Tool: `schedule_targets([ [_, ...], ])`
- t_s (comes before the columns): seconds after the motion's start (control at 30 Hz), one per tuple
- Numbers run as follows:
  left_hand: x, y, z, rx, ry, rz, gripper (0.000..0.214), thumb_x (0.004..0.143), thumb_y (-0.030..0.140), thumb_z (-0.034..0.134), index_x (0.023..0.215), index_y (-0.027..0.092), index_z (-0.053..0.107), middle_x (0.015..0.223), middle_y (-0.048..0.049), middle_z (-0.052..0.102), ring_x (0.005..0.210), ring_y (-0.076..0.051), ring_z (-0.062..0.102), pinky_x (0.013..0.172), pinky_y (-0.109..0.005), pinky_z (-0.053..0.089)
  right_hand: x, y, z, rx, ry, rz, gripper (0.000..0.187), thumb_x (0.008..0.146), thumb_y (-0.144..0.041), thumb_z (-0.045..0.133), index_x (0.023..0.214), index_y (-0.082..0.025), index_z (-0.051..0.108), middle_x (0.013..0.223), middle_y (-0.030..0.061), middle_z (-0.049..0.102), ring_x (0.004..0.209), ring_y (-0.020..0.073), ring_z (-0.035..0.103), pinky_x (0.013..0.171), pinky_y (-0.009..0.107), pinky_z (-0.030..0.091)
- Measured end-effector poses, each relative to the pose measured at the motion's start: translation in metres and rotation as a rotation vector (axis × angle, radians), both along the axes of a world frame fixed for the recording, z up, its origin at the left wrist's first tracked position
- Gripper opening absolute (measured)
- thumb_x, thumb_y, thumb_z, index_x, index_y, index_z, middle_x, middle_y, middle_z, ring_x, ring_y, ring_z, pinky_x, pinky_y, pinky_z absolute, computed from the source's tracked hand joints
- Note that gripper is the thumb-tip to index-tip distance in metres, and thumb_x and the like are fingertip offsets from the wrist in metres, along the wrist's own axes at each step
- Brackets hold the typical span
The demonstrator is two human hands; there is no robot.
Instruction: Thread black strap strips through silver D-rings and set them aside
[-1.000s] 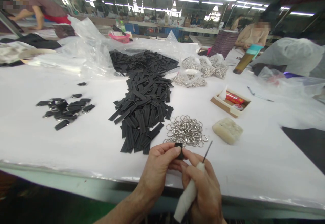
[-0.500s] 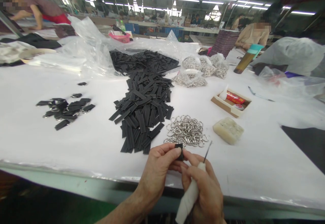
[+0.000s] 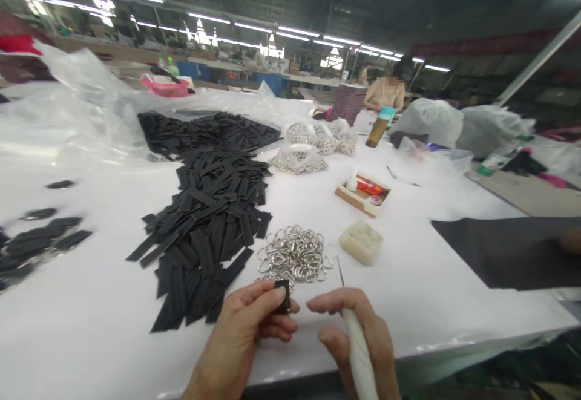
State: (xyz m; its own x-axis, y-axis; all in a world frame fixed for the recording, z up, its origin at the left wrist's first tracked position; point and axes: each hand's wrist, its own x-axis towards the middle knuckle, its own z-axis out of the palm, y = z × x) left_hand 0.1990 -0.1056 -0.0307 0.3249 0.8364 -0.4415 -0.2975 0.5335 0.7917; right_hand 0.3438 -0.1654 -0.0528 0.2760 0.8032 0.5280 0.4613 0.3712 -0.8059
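Observation:
My left hand (image 3: 254,321) pinches a small folded black strap piece (image 3: 283,295) between thumb and fingers, just above the table's near edge. My right hand (image 3: 358,333) is closed round a white-wrapped tool (image 3: 358,351) whose thin metal needle points up. The two hands are a little apart. Just beyond them lies a heap of silver D-rings (image 3: 295,255), and to its left a large pile of black strips (image 3: 209,206).
A pale sponge block (image 3: 362,241) and a small cardboard tray (image 3: 361,191) with glue sit to the right. Bags of rings (image 3: 313,143), a bottle (image 3: 380,125), a dark sheet (image 3: 508,249) and finished black pieces (image 3: 36,242) lie around. A person sits at the far end.
The view has swung to the right and tilted up. My hands have parted; the right hand has let go of the black piece, which stays in the left.

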Motion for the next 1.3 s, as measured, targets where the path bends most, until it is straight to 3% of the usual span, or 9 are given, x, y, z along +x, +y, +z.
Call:
schedule_targets([
  [0.1,0.009,0.001,0.003,0.000,0.015,-0.059,0.026,0.059,0.032,0.079,0.065,0.011,0.066,0.066,-0.0085,0.070,0.046,-0.012,0.060,0.043,-0.018,0.048,0.018,0.000,0.006,-0.085,0.154,-0.070,0.052,0.079,-0.070,0.049,0.094,-0.021,0.056,0.060,-0.0020,0.060,0.046,0.0127,0.051,0.041,0.020,0.040],
  [0.17,0.015,0.000,0.007,0.004,0.026,-0.100,0.024,0.059,0.031,0.078,0.063,0.011,0.067,0.064,-0.0081,0.069,0.045,-0.012,0.059,0.044,-0.018,0.048,0.031,-0.002,0.010,-0.097,0.168,-0.143,0.055,0.078,-0.071,0.049,0.098,-0.020,0.056,0.060,-0.0022,0.055,0.047,0.0129,0.048,0.039,0.020,0.038],
  [0.37,0.026,-0.001,0.011,-0.020,0.029,-0.143,0.024,0.058,0.031,0.079,0.063,0.011,0.068,0.063,-0.0082,0.070,0.046,-0.012,0.059,0.045,-0.019,0.049,0.061,-0.002,0.028,-0.212,0.076,-0.429,0.032,0.086,-0.050,0.051,0.087,-0.019,0.058,0.059,-0.0031,0.046,0.051,0.0123,0.039,0.044,0.021,0.034],
  [0.5,0.028,0.003,0.009,-0.053,0.040,-0.127,0.024,0.055,0.029,0.081,0.063,0.012,0.066,0.062,-0.0078,0.070,0.046,-0.013,0.060,0.044,-0.019,0.050,0.072,0.009,0.034,-0.180,0.130,-0.530,0.027,0.081,-0.043,0.060,0.072,-0.018,0.054,0.056,-0.0042,0.044,0.050,0.0111,0.037,0.045,0.021,0.032],
  [0.73,0.032,0.003,0.008,-0.074,0.044,-0.158,0.028,0.051,0.031,0.084,0.061,0.011,0.066,0.062,-0.0075,0.070,0.045,-0.012,0.059,0.043,-0.018,0.050,0.085,0.027,0.028,-0.182,0.159,-0.537,0.031,0.079,-0.042,0.059,0.062,-0.018,0.047,0.049,-0.0069,0.036,0.047,0.0098,0.031,0.044,0.022,0.025],
  [1.3,0.027,0.004,0.001,-0.083,0.039,-0.164,0.027,0.054,0.029,0.083,0.065,0.011,0.066,0.064,-0.0084,0.070,0.047,-0.013,0.060,0.044,-0.019,0.050,0.091,0.043,0.012,-0.200,0.173,-0.517,0.028,0.079,-0.038,0.057,0.061,-0.019,0.046,0.051,-0.0064,0.038,0.049,0.0111,0.034,0.048,0.024,0.027],
])
